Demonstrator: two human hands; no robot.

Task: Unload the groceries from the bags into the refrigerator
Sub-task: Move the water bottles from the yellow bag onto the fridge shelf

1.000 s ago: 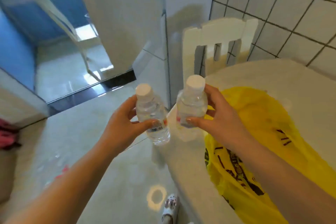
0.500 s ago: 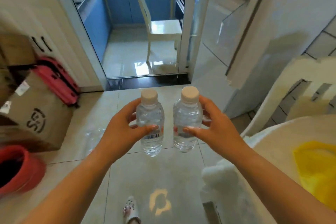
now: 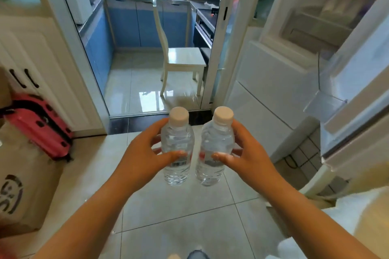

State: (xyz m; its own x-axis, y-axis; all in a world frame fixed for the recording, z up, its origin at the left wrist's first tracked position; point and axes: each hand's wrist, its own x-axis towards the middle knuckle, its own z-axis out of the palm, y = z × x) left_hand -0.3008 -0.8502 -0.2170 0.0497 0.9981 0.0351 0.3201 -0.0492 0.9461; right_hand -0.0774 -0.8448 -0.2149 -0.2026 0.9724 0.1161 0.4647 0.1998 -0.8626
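I hold two small clear water bottles with white caps upright in front of me, side by side. My left hand point(image 3: 143, 157) grips the left water bottle point(image 3: 176, 145), which shows a barcode label. My right hand point(image 3: 246, 157) grips the right water bottle point(image 3: 216, 143). To the right stands the white refrigerator point(image 3: 280, 82) with its door point(image 3: 357, 65) swung open towards me; clear door shelves and some blurred packets show inside the door. The grocery bags are out of view.
A white chair point(image 3: 181, 59) stands in the kitchen doorway ahead, with blue cabinets behind it. A pink suitcase point(image 3: 40, 126) and a cardboard box point(image 3: 25, 191) sit on the floor at the left. A white table edge point(image 3: 347, 216) lies at lower right.
My view has swung left from the table and yellow bag towards the doorway and the open refrigerator. Both hands keep their bottles, now held closer together and upright.
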